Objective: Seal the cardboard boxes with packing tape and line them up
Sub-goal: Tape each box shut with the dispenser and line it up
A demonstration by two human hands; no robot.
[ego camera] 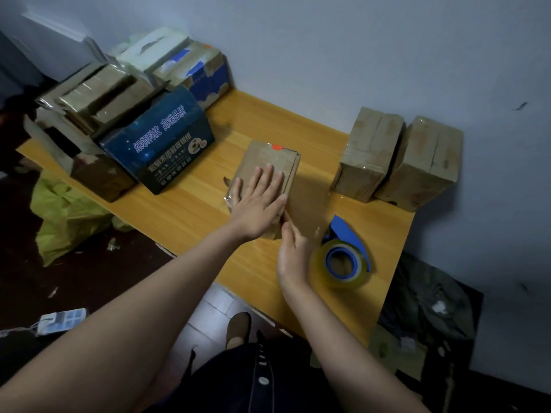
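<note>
Cardboard box, brown with a red sticker at its far edge, lies flat at the middle of the wooden desk, its long axis running away from the person. Left grip rests palm-down on the near half of the box top, fingers straight and spread, pressing the lid. Right grip meets the near right corner of the same box, fingers held close together with their tips against the box edge; whether they pinch tape or only press it cannot be told. Glossy clear tape appears to stretch from the right side of the box toward the tape dispenser, a blue-framed holder carrying a roll of clear tape that sits on the desk just beside the right grip. Two sealed boxes, wrapped in shiny tape, stand upright side by side and touching at the far right of the desk, near the pale wall and well apart from the box under the grips. Dark blue printed carton stands to the left of the central box, with a pile of worn brown cartons behind and beside it. Yellow-green bag lies on the floor left of the desk, and a dark bag lies on the floor at the right.
</note>
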